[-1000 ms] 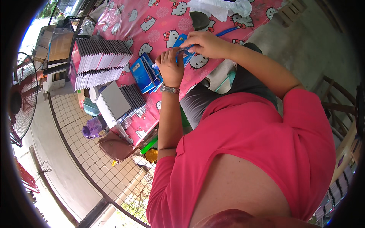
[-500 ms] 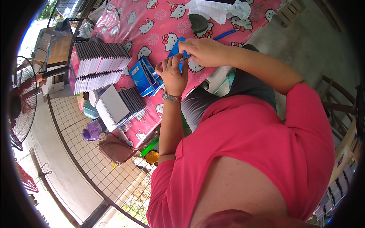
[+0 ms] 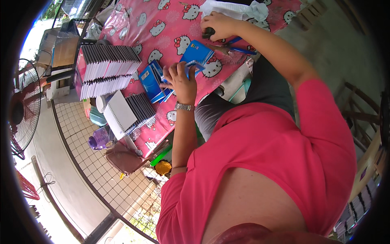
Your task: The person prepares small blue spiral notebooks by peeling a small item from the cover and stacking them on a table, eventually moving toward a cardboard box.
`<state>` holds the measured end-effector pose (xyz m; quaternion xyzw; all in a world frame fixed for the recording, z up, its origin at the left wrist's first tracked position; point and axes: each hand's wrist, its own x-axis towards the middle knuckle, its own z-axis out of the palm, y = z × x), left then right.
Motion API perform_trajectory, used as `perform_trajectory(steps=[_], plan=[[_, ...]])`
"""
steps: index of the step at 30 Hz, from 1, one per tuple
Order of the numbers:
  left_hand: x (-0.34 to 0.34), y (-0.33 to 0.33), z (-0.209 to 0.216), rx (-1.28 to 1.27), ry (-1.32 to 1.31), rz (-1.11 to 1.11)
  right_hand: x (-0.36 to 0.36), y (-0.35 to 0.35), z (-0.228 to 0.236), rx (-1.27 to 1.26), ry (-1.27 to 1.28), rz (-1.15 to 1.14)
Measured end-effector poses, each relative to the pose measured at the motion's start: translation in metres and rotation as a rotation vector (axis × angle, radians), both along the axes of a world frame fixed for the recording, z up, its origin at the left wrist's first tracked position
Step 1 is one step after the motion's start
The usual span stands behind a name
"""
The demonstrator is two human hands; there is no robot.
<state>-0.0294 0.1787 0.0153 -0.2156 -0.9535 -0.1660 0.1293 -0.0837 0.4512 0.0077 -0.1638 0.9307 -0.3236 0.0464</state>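
Observation:
My left hand (image 3: 182, 83), with a metal watch at the wrist, is over the blue notebooks with its fingers bent and apart. Behind its thumb shows a small blue-edged booklet (image 3: 198, 66); whether the fingers touch it is unclear. Just beyond lies a flat blue notebook (image 3: 196, 51). To the left of the hand, several overlapping blue notebooks (image 3: 151, 84) rest on the table. Farther up, my right hand (image 3: 219, 27) is closed around a dark rounded object (image 3: 209, 32), largely covered by the fingers. Beside it lies a blue-handled tool (image 3: 243, 50) resembling scissors.
A pink patterned cloth covers the table (image 3: 168, 34). Tall stacks of notebooks (image 3: 107, 63) stand at left, with a white-topped spiral notebook pile (image 3: 121, 112) nearer. White crumpled paper (image 3: 239, 10) lies at the far edge. A purple bottle (image 3: 98, 139) and a fan (image 3: 22, 107) are left.
My right hand has left the blue notebook and moved up and away, closing on the dark object. My left hand has shifted slightly, uncovering the blue notebook and the tool.

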Motion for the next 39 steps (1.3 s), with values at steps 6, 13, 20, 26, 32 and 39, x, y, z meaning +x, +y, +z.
perform_trajectory(steps=[6, 13, 20, 26, 32, 39], plan=[[-0.021, 0.003, 0.011, 0.112, 0.139, -0.316, 0.022, -0.024, 0.019, -0.812, -0.584, 0.283], [-0.034, 0.001, 0.013, 0.120, 0.032, -0.378, 0.026, -0.032, 0.038, -0.642, -0.516, 0.281], [-0.039, -0.006, 0.013, 0.178, 0.012, -0.398, 0.022, -0.037, 0.039, -0.698, -0.539, 0.236], [-0.056, -0.020, 0.017, 0.235, -0.001, -0.394, 0.014, -0.040, 0.045, -0.387, -0.477, 0.145], [-0.058, -0.026, 0.019, 0.310, -0.157, -0.354, 0.009, -0.050, 0.053, -0.706, -0.561, 0.216], [-0.065, -0.028, 0.019, 0.416, -0.358, -0.312, -0.008, -0.055, 0.039, -0.645, -0.480, 0.202]])
